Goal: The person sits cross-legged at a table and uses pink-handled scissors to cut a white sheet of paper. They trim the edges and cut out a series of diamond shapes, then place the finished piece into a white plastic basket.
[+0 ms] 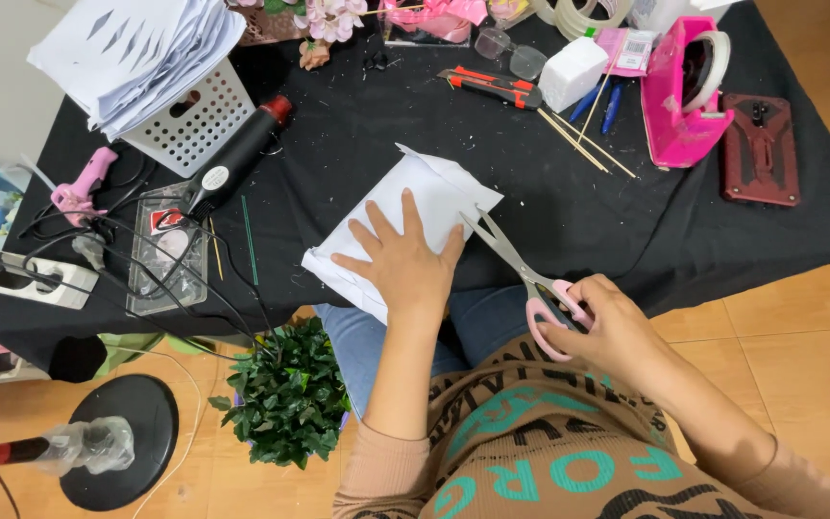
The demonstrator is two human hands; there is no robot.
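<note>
My left hand [403, 259] lies flat with fingers spread on a folded white paper [415, 192] at the near edge of the black-covered table [357, 125]. My right hand [602, 322] grips pink-handled scissors [521, 269]. Their blades are parted and point up-left, with the tips at the paper's right edge beside my left thumb.
A black heat gun [237, 154], a white basket [194, 120] under a stack of cut paper, a utility knife [492, 86], wooden skewers [583, 139], a pink tape dispenser [684, 91] and a red phone [761, 149] lie on the table. A leafy plant [285, 394] stands on the floor.
</note>
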